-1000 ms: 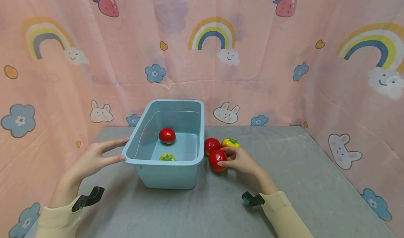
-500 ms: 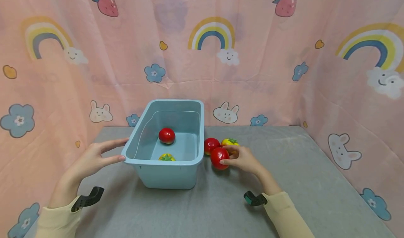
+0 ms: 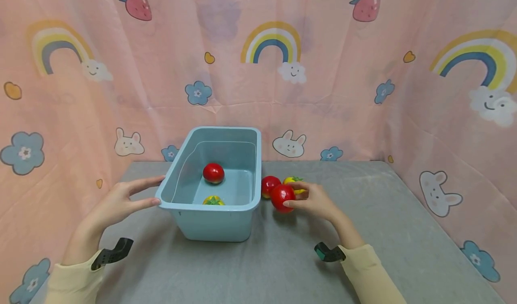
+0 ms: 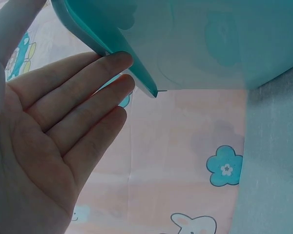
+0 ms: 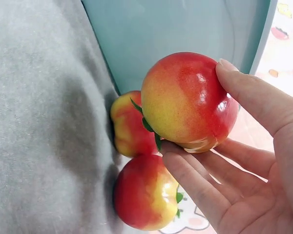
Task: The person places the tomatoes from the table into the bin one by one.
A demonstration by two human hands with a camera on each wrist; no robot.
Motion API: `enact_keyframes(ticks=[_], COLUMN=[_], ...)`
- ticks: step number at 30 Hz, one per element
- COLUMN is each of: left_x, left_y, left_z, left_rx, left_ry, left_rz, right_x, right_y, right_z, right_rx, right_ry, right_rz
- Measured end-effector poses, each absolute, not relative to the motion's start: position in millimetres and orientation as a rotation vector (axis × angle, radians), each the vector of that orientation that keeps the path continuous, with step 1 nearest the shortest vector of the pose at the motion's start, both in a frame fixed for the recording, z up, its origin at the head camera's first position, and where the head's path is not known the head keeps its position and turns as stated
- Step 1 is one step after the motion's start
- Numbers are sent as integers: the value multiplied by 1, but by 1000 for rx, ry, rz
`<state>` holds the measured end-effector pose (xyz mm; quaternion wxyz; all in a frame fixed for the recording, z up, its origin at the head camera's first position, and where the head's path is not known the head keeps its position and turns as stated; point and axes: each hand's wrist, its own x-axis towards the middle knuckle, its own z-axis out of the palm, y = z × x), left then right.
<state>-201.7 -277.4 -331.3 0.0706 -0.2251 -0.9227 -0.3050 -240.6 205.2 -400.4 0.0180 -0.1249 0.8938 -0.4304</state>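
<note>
My right hand (image 3: 317, 201) pinches a glossy red tomato (image 3: 281, 198) between thumb and fingers, just right of the light-blue bin (image 3: 210, 223). In the right wrist view the held tomato (image 5: 185, 100) shows a yellow patch and green stem leaves. Behind it a second tomato (image 5: 132, 124) lies beside the bin wall, and a third tomato (image 5: 146, 192) lies close by. My left hand (image 3: 115, 205) touches the bin's near left rim with extended fingers; the left wrist view shows straight fingers (image 4: 88, 95) against the rim.
Inside the bin lie a red tomato (image 3: 213, 173) and a yellow one with green leaves (image 3: 213, 201), partly hidden by the front rim. A grey cloth (image 3: 363, 232) covers the table. Behind it hangs a pink printed curtain (image 3: 331, 106).
My right hand has moved slightly up and to the right with the tomato, away from the bin's side. My left hand and the bin have stayed in place.
</note>
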Motion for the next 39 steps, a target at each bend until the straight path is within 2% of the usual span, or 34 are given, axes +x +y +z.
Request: enact_keyframes(ticks=[39], left_x=[-202], left_y=[-278], left_z=[-331], left_rx=[-678], left_ry=[-2777], left_rz=[-908], right_x=[-232], right_y=[213], right_z=[-368], right_rx=[-559], right_ry=[2869], right_rz=[-1332])
